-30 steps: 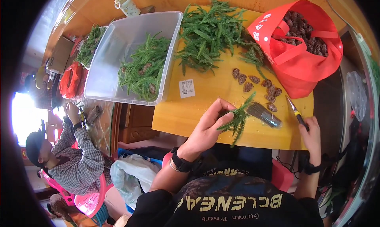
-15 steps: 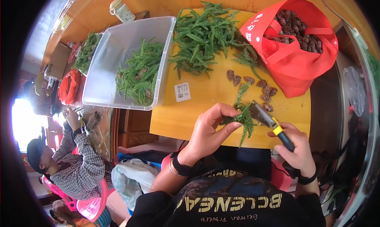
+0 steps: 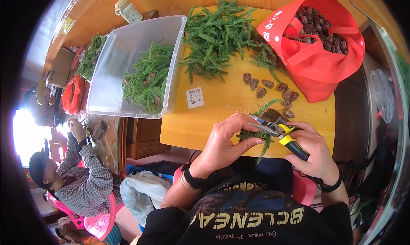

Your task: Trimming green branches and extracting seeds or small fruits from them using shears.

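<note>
My left hand (image 3: 226,141) is closed, thumb and forefinger pinching a green artificial pine sprig (image 3: 265,146) over the table's near edge. In my right hand (image 3: 314,153) are pliers (image 3: 294,147) with yellow and black handles. Their jaws are spread and lie across the sprig, close to my left fingertips; whether they touch it I cannot tell. A dark brown bristly piece (image 3: 273,115) sits beside the sprig, partly behind the pliers. Several loose pine cones (image 3: 261,92) lie on the yellow table (image 3: 222,95) beyond my hands.
A pile of green sprigs (image 3: 218,36) covers the table's far side. At left stands a clear plastic bin (image 3: 106,74) with sprigs and cones inside. A red bag (image 3: 316,74) full of pine cones is at right. A white label (image 3: 194,97) lies between. Another person (image 3: 85,176) works at far left.
The pliers have moved left to the sprig, and their jaws have opened. The sprig has tilted, and a pine cone shows where its upper part was. My left hand has hardly moved.
</note>
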`<move>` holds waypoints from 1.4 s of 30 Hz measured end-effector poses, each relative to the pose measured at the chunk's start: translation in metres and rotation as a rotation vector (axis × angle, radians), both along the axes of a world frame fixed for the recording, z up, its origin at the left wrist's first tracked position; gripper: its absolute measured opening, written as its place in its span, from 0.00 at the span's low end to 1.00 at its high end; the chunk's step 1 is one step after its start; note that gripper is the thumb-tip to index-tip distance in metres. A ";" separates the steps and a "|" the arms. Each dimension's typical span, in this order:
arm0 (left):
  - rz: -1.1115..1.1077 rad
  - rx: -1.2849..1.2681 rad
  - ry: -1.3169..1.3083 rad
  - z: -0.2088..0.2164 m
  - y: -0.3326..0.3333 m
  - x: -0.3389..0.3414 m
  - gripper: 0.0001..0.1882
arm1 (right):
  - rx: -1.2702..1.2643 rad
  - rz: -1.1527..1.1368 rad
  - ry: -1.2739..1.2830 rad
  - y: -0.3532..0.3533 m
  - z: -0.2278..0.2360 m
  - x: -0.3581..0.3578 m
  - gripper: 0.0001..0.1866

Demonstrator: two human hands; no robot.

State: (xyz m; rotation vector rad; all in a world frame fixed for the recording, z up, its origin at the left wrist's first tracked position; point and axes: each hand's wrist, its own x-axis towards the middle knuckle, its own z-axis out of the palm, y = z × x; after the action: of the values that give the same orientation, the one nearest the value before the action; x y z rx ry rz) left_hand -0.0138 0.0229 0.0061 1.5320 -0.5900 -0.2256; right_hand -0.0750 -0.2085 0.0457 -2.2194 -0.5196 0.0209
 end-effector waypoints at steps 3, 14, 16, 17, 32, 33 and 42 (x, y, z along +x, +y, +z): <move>-0.010 0.066 -0.024 0.004 0.001 -0.001 0.11 | 0.009 0.050 0.047 0.001 0.006 0.004 0.11; -0.030 0.160 0.150 0.006 0.007 0.001 0.10 | -0.162 0.131 0.171 -0.001 0.004 0.007 0.14; -0.039 0.125 0.148 0.006 0.006 0.002 0.10 | -0.196 0.113 0.179 0.000 0.005 0.006 0.14; -0.047 0.095 0.148 0.006 0.006 0.003 0.10 | -0.162 0.132 0.212 0.000 0.006 0.008 0.14; -0.101 0.054 0.457 -0.002 0.009 0.003 0.09 | -0.118 0.145 0.358 0.002 -0.007 0.009 0.13; -0.101 0.055 0.457 -0.005 0.009 0.003 0.09 | -0.099 0.141 0.372 0.002 -0.010 0.009 0.12; -0.027 0.212 0.452 -0.012 0.009 0.007 0.06 | -0.081 -0.054 0.298 0.014 -0.021 0.001 0.12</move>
State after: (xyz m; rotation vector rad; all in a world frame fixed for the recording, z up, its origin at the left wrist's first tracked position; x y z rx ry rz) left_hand -0.0071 0.0322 -0.0057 1.6074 -0.2323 -0.6524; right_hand -0.0744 -0.1945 0.0250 -2.2558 -0.2986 0.3451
